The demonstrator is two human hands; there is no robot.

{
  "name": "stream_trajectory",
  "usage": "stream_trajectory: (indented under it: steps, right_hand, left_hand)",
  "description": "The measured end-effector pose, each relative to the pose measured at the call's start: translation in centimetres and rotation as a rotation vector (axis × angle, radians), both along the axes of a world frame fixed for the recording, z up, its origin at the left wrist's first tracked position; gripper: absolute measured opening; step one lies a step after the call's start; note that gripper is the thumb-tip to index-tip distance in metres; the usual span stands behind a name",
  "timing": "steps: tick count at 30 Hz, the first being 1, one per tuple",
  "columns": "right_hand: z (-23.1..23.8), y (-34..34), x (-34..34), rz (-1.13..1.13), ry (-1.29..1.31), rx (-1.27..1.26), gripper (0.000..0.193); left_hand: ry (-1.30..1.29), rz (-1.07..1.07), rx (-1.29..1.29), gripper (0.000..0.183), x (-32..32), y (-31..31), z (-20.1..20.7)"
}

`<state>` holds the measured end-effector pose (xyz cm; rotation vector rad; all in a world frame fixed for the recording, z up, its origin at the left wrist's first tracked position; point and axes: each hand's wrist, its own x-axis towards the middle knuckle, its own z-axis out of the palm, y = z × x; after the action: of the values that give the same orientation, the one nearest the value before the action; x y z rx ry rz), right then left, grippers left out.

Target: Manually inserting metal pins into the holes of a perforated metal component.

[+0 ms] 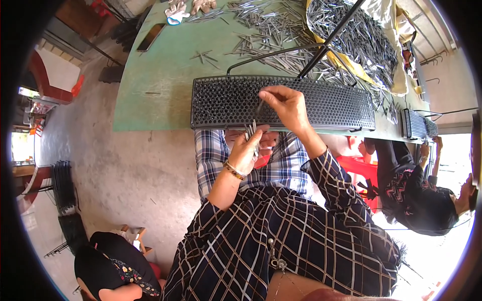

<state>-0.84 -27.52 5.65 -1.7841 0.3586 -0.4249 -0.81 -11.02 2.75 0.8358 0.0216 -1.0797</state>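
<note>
A long black perforated metal panel [334, 103] lies along the near table edge, above my lap. Many holes on its left part look filled with dark pieces, while those on the right look open. My left hand [244, 150] is closed around a small bundle of thin metal rods [252, 134] just below the panel's near edge. Over the middle of the panel, my right hand [288, 108] pinches with thumb and forefinger what looks like a single thin rod, blurred against the dark holes.
Loose metal rods [271, 30] spread over the green table [155, 100], beside a heaped sack of rods [351, 40]. A bent black bar frame [321, 52] rises behind the panel. A phone [150, 37] and gloves [175, 11] lie far left. Other people sit at right and lower left.
</note>
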Motion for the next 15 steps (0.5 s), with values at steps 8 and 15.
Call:
stream_trajectory:
  steps: [8, 15]
  right_hand:
    - [-0.6, 0.2, 1.5, -0.001, -0.126, -0.374, 0.017]
    - [-1.6, 0.2, 1.6, 0.118, -0.255, -0.609, 0.016]
  left_hand:
    - [0.003, -0.095, -0.026, 0.031, 0.2, 0.9, -1.7]
    - [0.048, -0.071, 0.049, 0.032, 0.0, 0.8, 0.1]
